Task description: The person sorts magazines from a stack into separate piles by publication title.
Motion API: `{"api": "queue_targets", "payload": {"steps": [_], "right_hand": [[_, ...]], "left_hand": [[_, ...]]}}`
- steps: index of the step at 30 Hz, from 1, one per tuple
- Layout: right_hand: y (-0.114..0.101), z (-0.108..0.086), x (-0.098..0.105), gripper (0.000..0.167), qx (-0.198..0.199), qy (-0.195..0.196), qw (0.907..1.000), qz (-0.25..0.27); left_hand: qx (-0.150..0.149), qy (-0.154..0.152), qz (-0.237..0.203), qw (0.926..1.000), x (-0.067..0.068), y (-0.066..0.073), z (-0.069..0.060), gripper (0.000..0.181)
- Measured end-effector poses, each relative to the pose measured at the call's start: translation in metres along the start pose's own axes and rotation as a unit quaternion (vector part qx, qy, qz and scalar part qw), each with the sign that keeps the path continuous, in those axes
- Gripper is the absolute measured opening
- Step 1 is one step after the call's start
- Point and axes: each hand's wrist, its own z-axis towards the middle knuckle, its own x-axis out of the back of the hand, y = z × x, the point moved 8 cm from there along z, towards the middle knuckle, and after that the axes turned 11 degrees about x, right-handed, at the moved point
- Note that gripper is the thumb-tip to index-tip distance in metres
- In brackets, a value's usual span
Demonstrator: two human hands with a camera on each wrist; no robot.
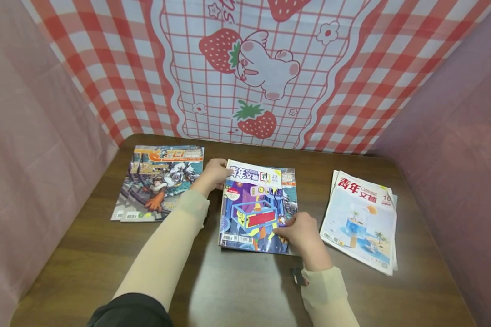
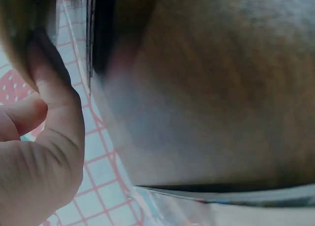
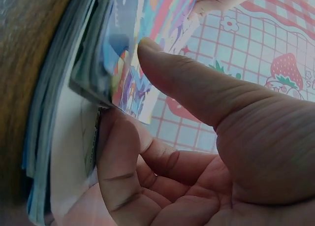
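Note:
In the head view, a purple-covered magazine (image 1: 249,204) lies over another magazine (image 1: 288,178), whose right strip shows. My left hand (image 1: 216,173) grips the purple magazine's upper left edge; in the left wrist view that hand (image 2: 49,137) has its fingers bent at a blurred edge. At the lower right edge, my right hand (image 1: 304,234) pinches the purple magazine. The right wrist view shows the right thumb (image 3: 172,73) on the colourful cover (image 3: 135,83) and curled fingers (image 3: 118,157) beneath its edge, beside the lower pages.
Overlapping magazines with a grey, armoured-figure cover (image 1: 163,186) lie at the table's left. White-covered magazines (image 1: 360,222) are stacked at a slant on the right. A checked strawberry cloth (image 1: 249,91) hangs behind the brown table (image 1: 237,290), with pink cloth on both sides.

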Motion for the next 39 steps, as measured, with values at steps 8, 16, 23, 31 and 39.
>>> {"api": "queue_targets", "payload": {"steps": [8,16,23,31,39], "right_hand": [[0.002,0.0,0.001,0.037,0.002,-0.007,0.9999,0.007],[0.005,-0.002,0.002,0.034,0.016,-0.027,0.9989,0.036],[-0.002,-0.004,0.005,0.02,0.06,-0.026,0.9948,0.079],[-0.007,-0.006,-0.004,0.015,0.082,-0.047,0.975,0.201],[-0.017,-0.013,-0.021,0.018,0.081,-0.086,0.939,0.323]], "left_hand": [[0.035,-0.022,-0.072,0.9965,0.005,-0.009,-0.001,0.012],[0.046,-0.028,-0.097,0.9938,0.008,-0.007,-0.005,0.009],[0.029,-0.016,-0.08,0.9962,0.016,-0.006,-0.01,0.012],[0.016,-0.012,-0.07,0.9974,0.029,-0.01,-0.022,0.019],[0.017,0.012,-0.042,0.9989,0.049,-0.013,-0.041,0.016]]}}
